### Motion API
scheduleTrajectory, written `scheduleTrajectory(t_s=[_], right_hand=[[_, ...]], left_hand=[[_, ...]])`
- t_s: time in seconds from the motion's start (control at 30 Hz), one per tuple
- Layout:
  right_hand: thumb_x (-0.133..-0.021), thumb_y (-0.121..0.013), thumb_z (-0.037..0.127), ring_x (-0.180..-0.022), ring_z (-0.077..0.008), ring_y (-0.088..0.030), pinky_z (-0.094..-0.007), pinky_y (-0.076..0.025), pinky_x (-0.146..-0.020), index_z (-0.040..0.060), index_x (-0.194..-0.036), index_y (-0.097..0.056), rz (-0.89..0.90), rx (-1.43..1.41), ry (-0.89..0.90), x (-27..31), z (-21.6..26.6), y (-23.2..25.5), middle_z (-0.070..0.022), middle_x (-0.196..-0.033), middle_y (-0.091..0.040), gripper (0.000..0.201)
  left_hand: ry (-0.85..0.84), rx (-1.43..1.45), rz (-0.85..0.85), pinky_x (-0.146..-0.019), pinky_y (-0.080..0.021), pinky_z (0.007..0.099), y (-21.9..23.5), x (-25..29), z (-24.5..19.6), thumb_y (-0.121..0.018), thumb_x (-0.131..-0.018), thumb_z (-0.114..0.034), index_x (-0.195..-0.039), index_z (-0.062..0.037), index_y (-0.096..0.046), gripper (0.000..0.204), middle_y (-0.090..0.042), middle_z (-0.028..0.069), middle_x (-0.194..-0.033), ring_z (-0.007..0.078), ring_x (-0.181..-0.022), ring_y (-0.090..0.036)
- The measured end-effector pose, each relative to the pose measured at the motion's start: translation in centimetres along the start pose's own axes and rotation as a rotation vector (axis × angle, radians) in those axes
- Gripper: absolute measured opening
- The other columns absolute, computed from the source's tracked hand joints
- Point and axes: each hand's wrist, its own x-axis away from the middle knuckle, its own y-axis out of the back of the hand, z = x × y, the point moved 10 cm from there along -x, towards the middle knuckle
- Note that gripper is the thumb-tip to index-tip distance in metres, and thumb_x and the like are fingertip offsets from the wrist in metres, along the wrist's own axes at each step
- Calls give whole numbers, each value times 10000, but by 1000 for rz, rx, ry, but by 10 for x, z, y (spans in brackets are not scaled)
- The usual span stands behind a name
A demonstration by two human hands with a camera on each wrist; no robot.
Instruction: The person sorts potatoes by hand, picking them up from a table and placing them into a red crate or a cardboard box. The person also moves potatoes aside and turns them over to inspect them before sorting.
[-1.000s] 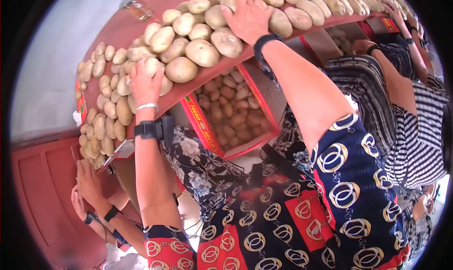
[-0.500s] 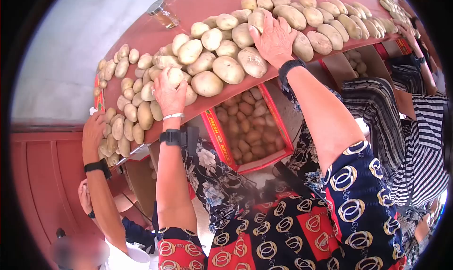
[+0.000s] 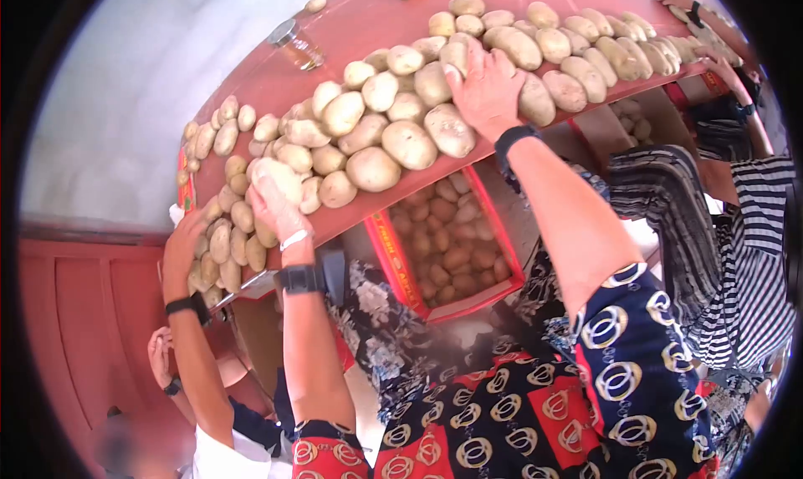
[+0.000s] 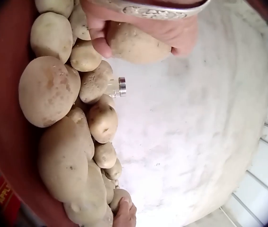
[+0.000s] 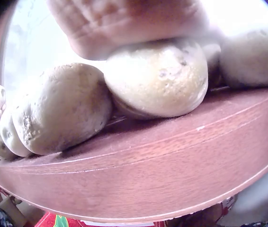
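Potatoes (image 3: 407,145) lie heaped in a long band along the near edge of a red table (image 3: 347,221). My left hand (image 3: 279,213) grips a pale potato (image 3: 276,178) over the left part of the heap. The left wrist view shows that potato (image 4: 138,45) between thumb and fingers, under a silver bangle. Farther right, my right hand (image 3: 487,92) rests on the heap with its fingers spread, beside an upright-leaning potato (image 3: 454,54). In the right wrist view, its palm (image 5: 129,23) lies over a large potato (image 5: 160,78); the fingertips are hidden.
A red-rimmed carton (image 3: 393,257) of potatoes stands below the table edge. A lidded glass jar (image 3: 297,46) sits behind the heap. At left, another person's hand (image 3: 182,243) touches the potatoes. More people's arms (image 3: 726,71) reach in at the right.
My left hand has moved left along the heap with the potato, uncovering others. My right hand stays on the potatoes. The other person's hand at left has come up to the heap. The head view has shifted.
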Motion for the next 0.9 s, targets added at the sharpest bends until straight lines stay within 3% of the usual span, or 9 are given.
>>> scheduleTrajectory(t_s=[0.07,0.1,0.3,0.4,0.53,0.6,0.7,0.83,0.9], right_hand=[[-872,-478,428,-1193,-231,-396,-568,-265,-916,131,-1292,-385,-70,-27,34,0,-1,3,-41,-1196,-541,523],[-881,-465,393,-1209,-245,-392,-562,-256,-932,137,-1302,-384,10,-56,-10,-1,-4,-1,-31,-1223,-529,500],[-877,-444,342,-1217,-291,-395,-577,-243,-935,123,-1288,-414,-78,-147,23,-1,-5,3,-77,-1234,-534,467],[-856,-454,331,-1152,-317,-432,-609,-265,-884,102,-1202,-458,-219,-198,69,5,-5,6,-93,-1156,-581,414],[-874,-440,367,-1122,-270,-442,-607,-254,-895,130,-1143,-467,-105,-209,12,-2,-8,2,-74,-1119,-596,359],[-869,-495,303,-1150,-391,-430,-574,-296,-945,51,-1268,-417,-137,-324,62,0,-6,10,-202,-1136,-556,478],[-878,-474,273,-1167,-406,-417,-565,-293,-961,48,-1278,-412,-165,-324,53,2,-5,19,-221,-1145,-553,463],[-879,-473,287,-1177,-405,-412,-571,-281,-971,62,-1296,-403,-73,-307,13,1,-7,10,-221,-1185,-531,480],[-879,-444,363,-1150,-271,-424,-599,-252,-912,130,-1169,-456,-179,-218,22,4,-8,2,-83,-1128,-592,372]], left_hand=[[47,53,30,-629,-533,377,-4,18,-4,-513,-904,-405,-1155,-34,-511,447,-579,116,-1061,218,-902,-602],[157,12,199,-639,-544,348,-17,37,-6,-485,-920,-390,-1142,-9,-527,443,-602,119,-1032,208,-852,-622],[230,-188,516,-755,-507,302,-47,117,20,-572,-878,-222,-1132,-16,-558,327,-603,84,-1036,172,-914,-590],[38,-548,801,-833,-468,346,-61,147,46,-602,-858,-287,-1131,-5,-546,397,-626,162,-1008,249,-920,-610],[69,-656,919,-833,-468,364,-71,186,68,-615,-848,-325,-1150,-48,-534,418,-632,181,-985,281,-946,-618],[206,-757,958,-823,-475,366,-65,204,95,-631,-833,-345,-1154,-61,-526,441,-638,170,-977,274,-934,-625],[252,-786,1151,-823,-480,413,-70,240,122,-618,-809,-396,-1174,-104,-516,478,-641,199,-997,347,-948,-621],[275,-1073,1321,-878,-447,481,-61,273,156,-580,-811,-421,-1225,-129,-467,519,-615,223,-1066,423,-1014,-566],[259,-1104,1431,-894,-443,463,-52,295,175,-589,-806,-392,-1207,-97,-486,508,-600,223,-1102,409,-1045,-557]])
